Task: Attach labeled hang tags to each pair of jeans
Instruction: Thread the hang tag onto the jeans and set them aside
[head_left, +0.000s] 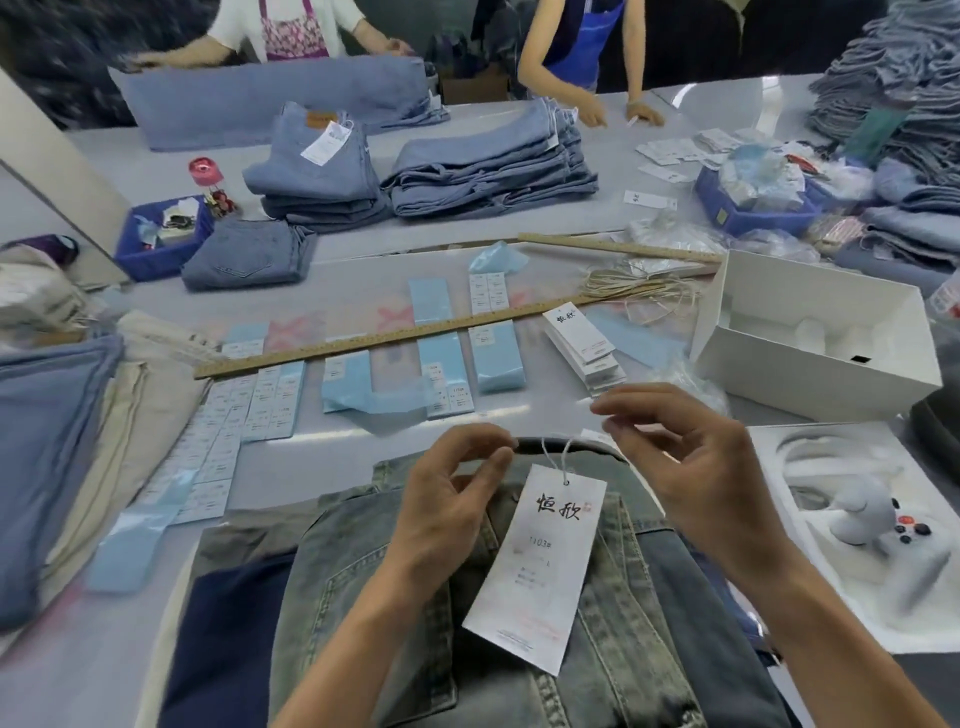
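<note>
Hang tag (535, 566): lying on near jeans (613, 623), string (553, 451) looping over the waistband. Left hand (447, 493) pinching one string end; right hand (691, 462) pinching the other. Risk: string slipping free mid-knot, tag dropping loose.

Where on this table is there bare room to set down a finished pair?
Bare grey table shows between the label sheets and the jeans being tagged. Another strip lies before the folded stacks, near 900,440. The right side is crowded.
</note>
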